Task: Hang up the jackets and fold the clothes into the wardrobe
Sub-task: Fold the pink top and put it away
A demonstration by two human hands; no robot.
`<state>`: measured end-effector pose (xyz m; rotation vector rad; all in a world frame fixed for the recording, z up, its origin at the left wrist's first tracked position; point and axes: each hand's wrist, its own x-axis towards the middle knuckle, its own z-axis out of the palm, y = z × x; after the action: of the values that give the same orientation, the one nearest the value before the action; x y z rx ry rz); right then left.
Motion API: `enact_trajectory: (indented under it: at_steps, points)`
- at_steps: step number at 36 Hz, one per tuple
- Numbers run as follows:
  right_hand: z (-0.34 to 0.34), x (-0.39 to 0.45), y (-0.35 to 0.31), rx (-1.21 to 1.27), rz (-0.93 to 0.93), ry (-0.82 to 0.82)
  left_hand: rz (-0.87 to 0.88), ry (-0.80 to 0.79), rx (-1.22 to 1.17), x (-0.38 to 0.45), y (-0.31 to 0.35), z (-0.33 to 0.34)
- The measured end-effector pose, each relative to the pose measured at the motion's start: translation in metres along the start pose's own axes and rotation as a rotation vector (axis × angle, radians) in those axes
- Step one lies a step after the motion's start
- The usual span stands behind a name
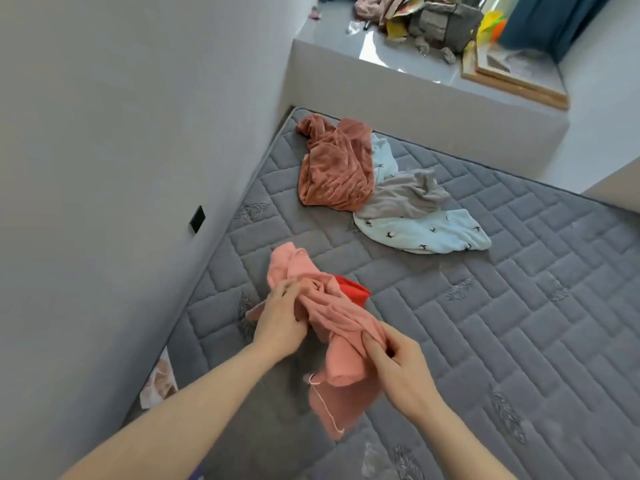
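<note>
Both my hands hold a crumpled pink garment (329, 317) above the grey quilted mattress (485, 323). My left hand (280, 320) grips its upper bunched part, and my right hand (398, 368) pinches a fold lower down. A thin pink drawstring hangs from the garment's bottom edge. A red piece of cloth (356, 292) shows just behind the pink garment. Farther back on the mattress lie a rust-coloured fleece garment (332, 168), a grey garment (405, 199) and a pale blue cloth with small dark prints (426, 233), all loosely heaped together.
A grey wall (121, 168) runs along the mattress's left side, with a black switch plate (197, 219) on it. Behind the mattress a raised grey ledge (381, 77) carries a bag, clothes and clutter (433, 19). Some paper (157, 382) is wedged between wall and mattress.
</note>
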<state>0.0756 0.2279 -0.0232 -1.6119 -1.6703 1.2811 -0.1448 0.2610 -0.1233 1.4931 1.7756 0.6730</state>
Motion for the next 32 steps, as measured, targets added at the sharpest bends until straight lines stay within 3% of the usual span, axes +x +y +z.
enact_trajectory:
  at_steps: [3, 7, 10, 18, 22, 27, 32]
  points:
    - [-0.021, -0.041, -0.021, -0.047, -0.026, 0.061, 0.02, -0.054, 0.166, -0.027, 0.016, -0.02]
    - [-0.046, -0.087, -0.031, -0.18, -0.059, 0.192, 0.076, 0.042, 0.104, -0.058, 0.052, -0.059]
    - [-0.059, -0.121, -0.035, -0.237, -0.052, 0.288, 0.104, -0.008, 0.034, -0.086, 0.085, -0.084]
    - [-0.091, -0.173, -0.058, -0.109, -0.074, 0.597, 0.325, -0.042, 0.08, -0.124, 0.151, -0.125]
    - [-0.112, -0.186, -0.078, -0.051, -0.12, 0.729, 0.286, -0.056, 0.117, -0.131, 0.154, -0.14]
    - [-0.127, -0.195, -0.063, -0.067, 0.015, 0.771, 0.261, -0.112, 0.022, -0.143, 0.16, -0.151]
    - [-0.111, -0.199, -0.047, -0.101, 0.148, 0.733, 0.349, -0.223, -0.058, -0.162, 0.202, -0.155]
